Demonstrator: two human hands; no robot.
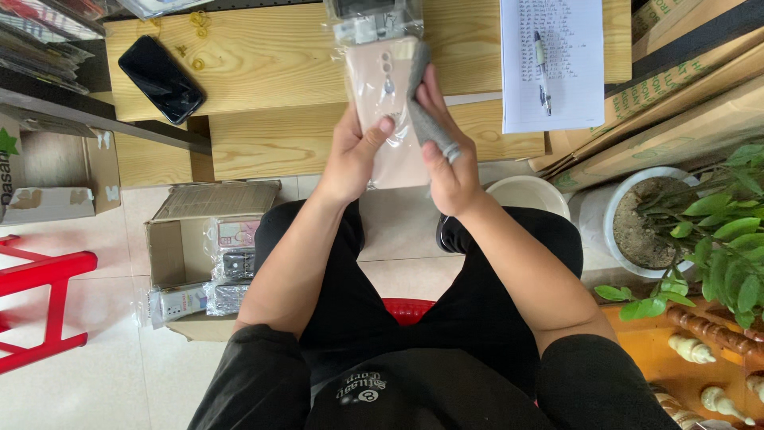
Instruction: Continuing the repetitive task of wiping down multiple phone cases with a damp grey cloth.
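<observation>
Centrally, near the top of the frame, a pink phone case [380, 95] in a clear plastic bag is held over the wooden counter [270, 72] by the left hand [350, 155]; the right hand [446, 159] clasps a grey cloth [426, 119] against it. An open cardboard box [208, 247] of packaged items sits lower left.

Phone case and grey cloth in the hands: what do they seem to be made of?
The phone case looks like smooth matte pink plastic or silicone, inside a glossy clear plastic bag that shows glare. The grey cloth in the right hand looks like soft felt or microfibre, dull and bending. The left hand grips the case.
</observation>
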